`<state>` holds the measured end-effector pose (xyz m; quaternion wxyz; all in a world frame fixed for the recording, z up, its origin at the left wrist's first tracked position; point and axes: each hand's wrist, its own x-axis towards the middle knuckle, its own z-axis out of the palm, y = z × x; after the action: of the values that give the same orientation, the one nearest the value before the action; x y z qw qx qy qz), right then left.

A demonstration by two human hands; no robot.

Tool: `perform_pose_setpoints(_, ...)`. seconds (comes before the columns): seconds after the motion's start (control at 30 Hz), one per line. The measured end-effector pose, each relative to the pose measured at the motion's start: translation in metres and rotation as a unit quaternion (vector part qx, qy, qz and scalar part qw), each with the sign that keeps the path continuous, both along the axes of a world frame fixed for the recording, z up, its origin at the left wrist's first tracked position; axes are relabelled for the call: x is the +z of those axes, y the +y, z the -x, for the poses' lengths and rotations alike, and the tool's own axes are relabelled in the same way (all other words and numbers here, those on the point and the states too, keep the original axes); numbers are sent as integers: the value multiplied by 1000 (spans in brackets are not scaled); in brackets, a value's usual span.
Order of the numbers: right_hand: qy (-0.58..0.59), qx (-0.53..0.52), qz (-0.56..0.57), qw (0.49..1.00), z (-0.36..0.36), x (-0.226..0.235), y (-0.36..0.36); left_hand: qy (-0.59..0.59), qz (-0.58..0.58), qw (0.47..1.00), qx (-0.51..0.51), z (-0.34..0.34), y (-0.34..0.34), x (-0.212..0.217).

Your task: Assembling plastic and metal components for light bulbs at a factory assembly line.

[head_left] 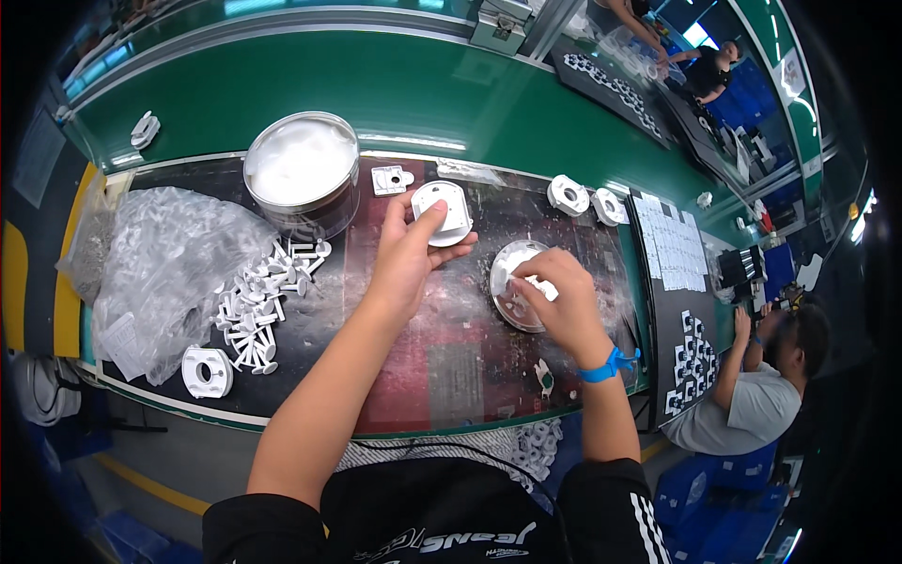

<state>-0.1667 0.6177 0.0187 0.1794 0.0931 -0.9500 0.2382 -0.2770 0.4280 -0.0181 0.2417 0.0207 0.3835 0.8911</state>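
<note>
In the head view, our left hand point(404, 248) grips a white plastic part point(453, 205) over the middle of the bench point(399, 381). Our right hand point(567, 293) reaches into a round dish point(513, 315); we cannot tell whether it pinches anything. To our left, white pegs point(254, 324) lie heaped beside a plastic bag point(169, 268), near a clear bucket point(329, 214).

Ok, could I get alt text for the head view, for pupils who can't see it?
The left-hand grip holds a rounded white part above a workbench; the right-hand grip is at a round dish. To their left are white stemmed pieces, a clear bag and a round tub.
</note>
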Motion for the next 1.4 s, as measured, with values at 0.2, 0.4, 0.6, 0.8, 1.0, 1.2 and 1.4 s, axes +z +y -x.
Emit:
perform_pose_setpoints(0.2,-108,-77,301,945,3,20,6,10,14,999,-28,-6,2,6)
perform_pose_setpoints(0.4,-120,43,547,827,24,26,2,48,57,994,-84,-11,-2,13)
perform_pose_setpoints(0.6,-110,63,637,760,34,16,3,133,60,983,-113,-20,3,10)
perform_pose_setpoints(0.8,-74,36,537,840,31,14,8,146,84,985,-47,-19,2,8)
perform_pose_setpoints(1.0,-21,58,65,996,18,23,22,110,56,992,-9,-11,0,15)
perform_pose_setpoints(1.2,-50,115,22,992,19,13,24,95,61,994,-14,-11,0,12)
perform_pose_setpoints(1.4,-80,124,-29,989,22,11,20,87,41,995,-15,-8,3,11)
